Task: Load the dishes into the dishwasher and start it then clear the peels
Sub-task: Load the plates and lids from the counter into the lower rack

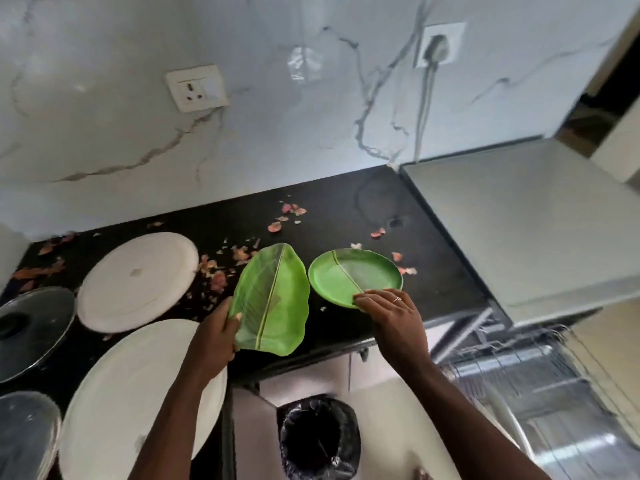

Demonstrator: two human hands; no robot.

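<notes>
A green leaf-shaped plate (273,299) is held tilted over the front of the black counter (346,209) by my left hand (216,336), which grips its left edge. A round green plate (349,275) lies flat on the counter to its right. My right hand (389,311) rests on that plate's near rim, fingers over the edge. Two large white round plates (136,280) (131,393) lie to the left. Pinkish peels (221,268) are scattered over the counter. The open dishwasher's wire rack (540,372) shows at lower right.
Two glass lids (31,323) (24,434) sit at the far left. A bin lined with a black bag (318,434) stands on the floor below the counter. The dishwasher's grey top (512,223) adjoins the counter on the right. Wall sockets are on the marble backsplash.
</notes>
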